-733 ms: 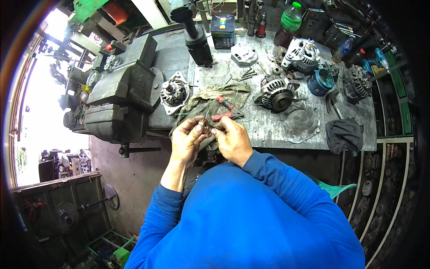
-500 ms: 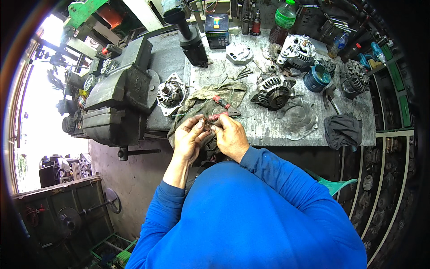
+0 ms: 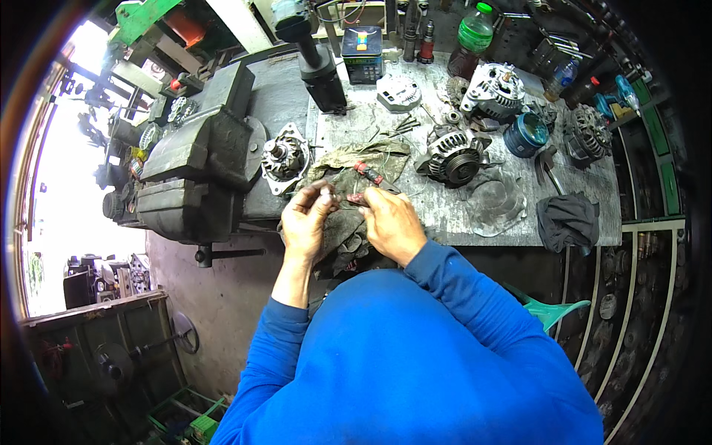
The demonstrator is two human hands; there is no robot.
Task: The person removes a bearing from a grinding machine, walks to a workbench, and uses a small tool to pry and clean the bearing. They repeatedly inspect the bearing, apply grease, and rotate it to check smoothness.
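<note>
Though it's blurry, L hand (image 3: 303, 222) prob. pinches part (image 3: 333, 198); can't tell R hand (image 3: 393, 225) grip.

- the left hand (image 3: 302, 224) pinched a small blurred part (image 3: 332, 199) over a crumpled cloth (image 3: 386, 150)
- the right hand (image 3: 393, 225) curled near red-handled pliers (image 3: 368, 173)
- an alternator (image 3: 451, 154) sat on the table (image 3: 439, 224)
- a dark vise (image 3: 194, 159) stood farther left

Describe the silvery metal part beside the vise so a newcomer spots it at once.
Start at the big black vise toward the left of the workbench. Just right of it, beyond the left hand, sits the silvery flanged part. Unlike the alternator across the rag, which shows a dark pulley, it has a stubby shaft amid claw-like teeth.
</note>
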